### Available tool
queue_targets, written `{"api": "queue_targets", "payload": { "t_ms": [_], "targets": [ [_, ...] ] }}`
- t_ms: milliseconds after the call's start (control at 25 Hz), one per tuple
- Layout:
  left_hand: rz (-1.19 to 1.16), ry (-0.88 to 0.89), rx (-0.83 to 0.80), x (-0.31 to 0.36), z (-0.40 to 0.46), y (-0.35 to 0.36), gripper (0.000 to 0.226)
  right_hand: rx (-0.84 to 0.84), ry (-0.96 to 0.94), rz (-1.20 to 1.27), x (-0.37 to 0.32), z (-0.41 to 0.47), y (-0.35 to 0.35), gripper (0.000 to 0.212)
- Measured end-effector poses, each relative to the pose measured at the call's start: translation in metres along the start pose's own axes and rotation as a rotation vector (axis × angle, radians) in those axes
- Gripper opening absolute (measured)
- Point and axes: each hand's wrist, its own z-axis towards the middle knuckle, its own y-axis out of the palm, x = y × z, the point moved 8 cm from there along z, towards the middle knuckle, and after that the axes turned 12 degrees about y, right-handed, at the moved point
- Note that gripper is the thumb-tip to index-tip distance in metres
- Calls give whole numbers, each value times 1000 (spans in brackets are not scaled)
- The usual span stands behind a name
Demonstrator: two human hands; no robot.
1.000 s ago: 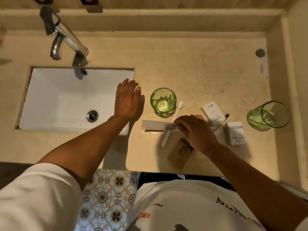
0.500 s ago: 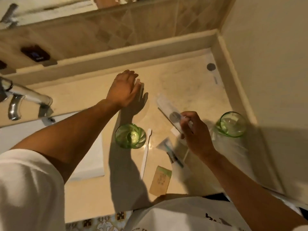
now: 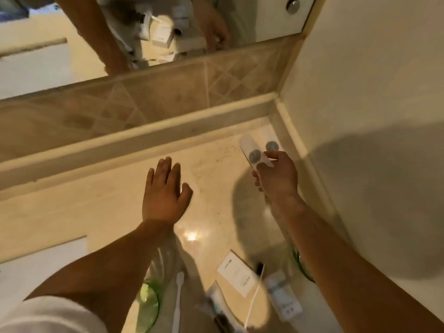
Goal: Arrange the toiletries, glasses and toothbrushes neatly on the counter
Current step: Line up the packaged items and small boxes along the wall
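Note:
My right hand is shut on a long white packet with a grey round mark, held over the back right corner of the counter. My left hand lies flat and open on the counter's middle. Near the bottom edge lie a green glass under my left arm, a white toothbrush, a white box, a second toothbrush, another white box and a clear wrapped item. A second green glass is mostly hidden behind my right forearm.
A raised ledge and tiled strip run along the back, with a mirror above. A beige wall closes the right side. The white sink shows at the lower left. A grey round mark sits in the corner.
My right hand has lifted the white packet from the counter's front and carried it to the back right corner. My left hand slid from the sink rim to the counter. The view tilted upward.

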Motion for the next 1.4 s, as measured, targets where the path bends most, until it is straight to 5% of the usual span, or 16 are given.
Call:
{"api": "queue_targets", "payload": {
  "t_ms": [240, 520, 1040, 1400],
  "targets": [
    [-33, -12, 28, -3, 3, -1, 66, 37, -96, -282, 2, 30, 19, 28],
    [-34, -17, 41, -4, 2, -1, 66, 187, -460, -762, -9, 15, 34, 32],
    [-32, -16, 67, -4, 2, -1, 65, 160, -473, -958, -9, 37, 53, 31],
    [-31, -20, 68, -5, 2, -1, 65, 148, -453, -855, -9, 43, 43, 36]
  ]
}}
